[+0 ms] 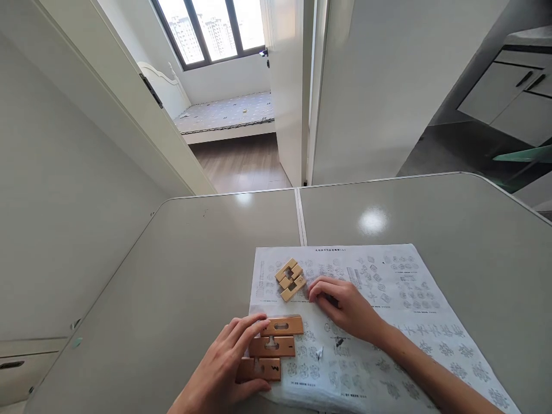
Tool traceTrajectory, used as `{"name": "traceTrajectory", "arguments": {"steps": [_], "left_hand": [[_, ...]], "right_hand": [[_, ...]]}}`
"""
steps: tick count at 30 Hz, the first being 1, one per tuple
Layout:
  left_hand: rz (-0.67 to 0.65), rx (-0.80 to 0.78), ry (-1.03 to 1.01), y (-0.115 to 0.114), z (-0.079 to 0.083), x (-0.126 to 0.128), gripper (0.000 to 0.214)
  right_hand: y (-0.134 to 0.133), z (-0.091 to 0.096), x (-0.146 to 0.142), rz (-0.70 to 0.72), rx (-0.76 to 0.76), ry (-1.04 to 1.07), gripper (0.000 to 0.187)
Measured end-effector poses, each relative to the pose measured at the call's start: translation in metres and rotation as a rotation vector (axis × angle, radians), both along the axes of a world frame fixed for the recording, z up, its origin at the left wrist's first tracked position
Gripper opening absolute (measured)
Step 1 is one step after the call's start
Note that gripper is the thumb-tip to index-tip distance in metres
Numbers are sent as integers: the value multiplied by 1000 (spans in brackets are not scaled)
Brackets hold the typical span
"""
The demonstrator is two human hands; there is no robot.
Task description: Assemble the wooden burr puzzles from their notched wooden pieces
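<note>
My left hand [224, 359] rests at the left ends of three brown notched wooden bars [273, 347] lying in a stepped stack of rows on the paper. Its fingers are apart, a fingertip touching the top bar and the thumb by the bottom one. Beyond them, a cluster of lighter wooden puzzle pieces [290, 279] lies tilted on the sheet, with gaps between its parts. Just right of this cluster, my right hand [342, 302] lies on the paper with curled fingers; nothing shows in it.
A large printed sheet [366, 356] with many small diagrams lies under plastic film on the grey table [194, 259]. Small dark and white scraps [340, 341] lie on it. Past the table are an open door [287, 86], a bed [228, 112] and a window.
</note>
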State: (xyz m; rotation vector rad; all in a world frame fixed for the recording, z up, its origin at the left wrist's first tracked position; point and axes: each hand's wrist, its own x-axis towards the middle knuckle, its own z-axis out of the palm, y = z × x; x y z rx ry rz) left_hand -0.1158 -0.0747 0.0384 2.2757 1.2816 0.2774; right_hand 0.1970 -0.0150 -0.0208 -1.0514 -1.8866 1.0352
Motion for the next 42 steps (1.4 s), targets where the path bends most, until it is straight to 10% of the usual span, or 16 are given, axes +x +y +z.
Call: {"name": "traceTrajectory", "arguments": {"steps": [42], "left_hand": [[-27, 121, -176, 29, -35, 135, 68]], "right_hand": [[12, -9, 10, -497, -273, 494, 17]]}}
